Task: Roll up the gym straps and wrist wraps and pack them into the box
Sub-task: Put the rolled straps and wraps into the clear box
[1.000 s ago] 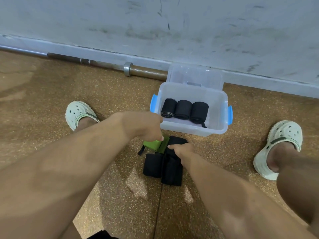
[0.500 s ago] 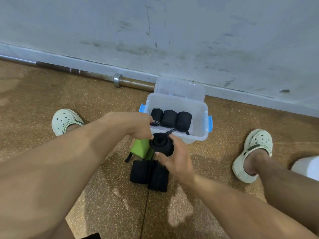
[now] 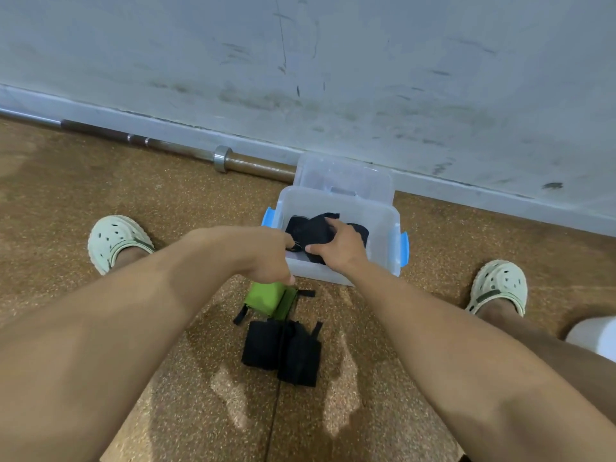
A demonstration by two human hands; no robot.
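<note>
A clear plastic box (image 3: pixel 383 228) with blue latches stands open on the floor by the wall. Inside it my right hand (image 3: pixel 336 248) grips a rolled black wrap (image 3: pixel 315 230), which sits on top of other black rolls (image 3: pixel 361 233) that it largely hides. My left hand (image 3: pixel 266 255) hovers at the box's near left corner with fingers curled; whether it holds anything is hidden. On the floor in front of the box lie a green strap (image 3: pixel 266 296) and two black wraps (image 3: pixel 283 350) side by side.
A barbell (image 3: pixel 220 156) lies along the foot of the grey wall, behind the box on the left. My feet in pale clogs (image 3: pixel 115 240) (image 3: pixel 500 286) sit on either side. The box lid (image 3: pixel 346 176) leans back against the wall.
My right hand lifted a rolled black wrap off the floor pile and carried it forward into the box. My left hand stayed near the box's front left corner.
</note>
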